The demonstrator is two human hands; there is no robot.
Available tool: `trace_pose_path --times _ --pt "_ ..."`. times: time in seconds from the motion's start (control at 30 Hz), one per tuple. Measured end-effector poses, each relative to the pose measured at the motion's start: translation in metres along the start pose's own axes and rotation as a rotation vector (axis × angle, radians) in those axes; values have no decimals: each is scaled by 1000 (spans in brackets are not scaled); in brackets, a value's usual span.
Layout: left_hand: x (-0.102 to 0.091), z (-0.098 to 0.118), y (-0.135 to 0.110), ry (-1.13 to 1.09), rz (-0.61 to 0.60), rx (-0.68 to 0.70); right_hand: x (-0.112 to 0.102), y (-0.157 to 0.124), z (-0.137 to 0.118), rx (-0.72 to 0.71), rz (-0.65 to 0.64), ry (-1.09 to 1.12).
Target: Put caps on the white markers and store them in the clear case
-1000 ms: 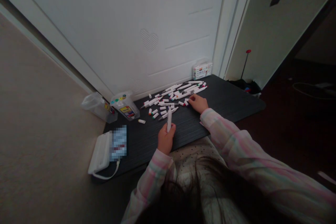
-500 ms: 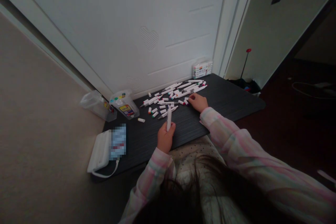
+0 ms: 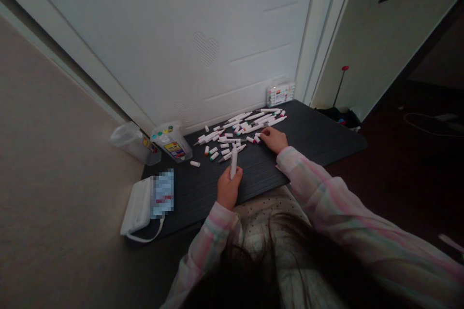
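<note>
My left hand [image 3: 229, 188] is closed around a white marker [image 3: 234, 161] that points up and away from me, near the front of the dark table. Farther right, my right hand [image 3: 274, 140] has its fingertips pinched at a small white marker cap [image 3: 258, 134]. Beside those fingertips lie a cap with a red end [image 3: 250, 140] and one with a purple end [image 3: 257, 139]. Beyond both hands spreads a loose pile of white markers [image 3: 253, 127] and caps with coloured ends. A marker with a grey tip [image 3: 232, 154] lies just past the held one.
Two clear plastic cases, one holding a few markers [image 3: 172, 142] and one lying tilted [image 3: 136, 145], stand at the table's left end. A boxed marker set [image 3: 280, 94] leans at the back. A white device with a cable [image 3: 137, 207] lies front left on the dark table [image 3: 315, 135].
Both hands keep nearly the same place and hold. The view has shifted very slightly; nothing on the table has visibly moved.
</note>
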State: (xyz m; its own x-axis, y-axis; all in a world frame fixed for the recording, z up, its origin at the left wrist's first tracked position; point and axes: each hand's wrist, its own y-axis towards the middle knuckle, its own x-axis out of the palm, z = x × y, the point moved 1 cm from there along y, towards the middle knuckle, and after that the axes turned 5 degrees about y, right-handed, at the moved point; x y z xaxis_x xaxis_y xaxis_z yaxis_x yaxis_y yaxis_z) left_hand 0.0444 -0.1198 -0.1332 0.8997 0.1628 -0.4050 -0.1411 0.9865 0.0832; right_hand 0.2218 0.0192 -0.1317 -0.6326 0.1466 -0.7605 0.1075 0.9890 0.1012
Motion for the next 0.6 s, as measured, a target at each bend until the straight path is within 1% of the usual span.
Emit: trace_pose_path --times 0.6 --pt "0 2 0 -11 5 -5 0 0 0 -2 4 -13"
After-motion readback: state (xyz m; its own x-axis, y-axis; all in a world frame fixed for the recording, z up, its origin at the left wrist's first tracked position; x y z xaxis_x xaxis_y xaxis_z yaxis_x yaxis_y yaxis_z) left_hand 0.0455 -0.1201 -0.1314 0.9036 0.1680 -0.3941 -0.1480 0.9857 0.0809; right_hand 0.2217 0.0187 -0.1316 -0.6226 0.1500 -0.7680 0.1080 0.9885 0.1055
